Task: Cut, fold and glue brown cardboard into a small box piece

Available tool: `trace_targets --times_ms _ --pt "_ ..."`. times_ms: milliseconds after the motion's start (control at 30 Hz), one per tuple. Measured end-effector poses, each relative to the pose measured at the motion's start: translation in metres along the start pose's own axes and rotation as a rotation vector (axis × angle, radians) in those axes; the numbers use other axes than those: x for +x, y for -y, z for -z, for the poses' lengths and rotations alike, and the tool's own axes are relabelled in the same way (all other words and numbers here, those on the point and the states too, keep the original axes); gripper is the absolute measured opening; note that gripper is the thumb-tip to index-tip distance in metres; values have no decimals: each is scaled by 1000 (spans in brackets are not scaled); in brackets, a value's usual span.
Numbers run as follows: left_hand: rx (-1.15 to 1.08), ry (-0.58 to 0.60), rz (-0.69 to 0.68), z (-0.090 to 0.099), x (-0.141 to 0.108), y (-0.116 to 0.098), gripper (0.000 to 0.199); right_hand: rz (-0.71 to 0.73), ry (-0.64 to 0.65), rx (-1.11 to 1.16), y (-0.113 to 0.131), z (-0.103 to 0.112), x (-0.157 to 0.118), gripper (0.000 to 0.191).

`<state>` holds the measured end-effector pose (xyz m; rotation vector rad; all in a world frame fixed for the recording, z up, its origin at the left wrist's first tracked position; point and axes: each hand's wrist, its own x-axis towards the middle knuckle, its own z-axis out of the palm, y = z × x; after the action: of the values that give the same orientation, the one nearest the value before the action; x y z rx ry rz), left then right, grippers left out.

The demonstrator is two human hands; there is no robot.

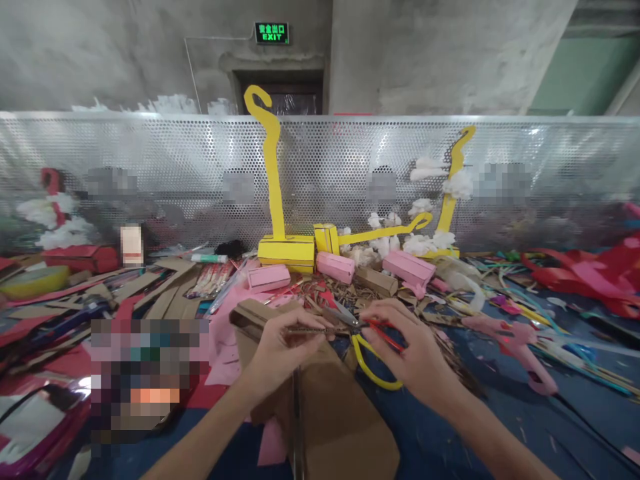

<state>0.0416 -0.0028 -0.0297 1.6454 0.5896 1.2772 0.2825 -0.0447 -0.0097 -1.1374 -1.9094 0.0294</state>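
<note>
My left hand [295,340] pinches a thin brown cardboard strip [313,329], seen almost edge-on. To its right, my right hand [405,340] is closed around the red handle of a pair of scissors [354,323]. The blades point up and to the left, close to the strip's right end. I cannot tell whether they touch it. A yellow handle loop [380,381] hangs below the right hand; whether it belongs to the same scissors is unclear. Beneath both hands lies a large folded brown cardboard piece [350,420].
Yellow cardboard hooks on boxes [286,252] stand along the perforated metal screen [200,153]. Pink cardboard blocks [269,277] lie before them. On the right is a pink glue gun [520,343] with a cord. Cardboard scraps and a red box [83,259] crowd the left.
</note>
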Motion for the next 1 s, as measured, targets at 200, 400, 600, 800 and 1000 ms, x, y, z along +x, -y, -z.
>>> trace_targets --times_ms 200,400,600,800,1000 --pt "77 97 67 -12 -7 -1 7 187 55 78 17 -16 -9 9" --pt "201 106 40 -18 -10 -5 9 188 48 106 16 -17 -8 9" --pt "389 85 -56 -16 -15 -1 10 204 92 76 20 -14 -7 10" --pt "535 41 -237 -21 -15 -11 14 241 103 23 17 -17 -10 12" --pt "572 40 -317 -26 -16 -19 17 203 92 67 18 -21 -12 15"
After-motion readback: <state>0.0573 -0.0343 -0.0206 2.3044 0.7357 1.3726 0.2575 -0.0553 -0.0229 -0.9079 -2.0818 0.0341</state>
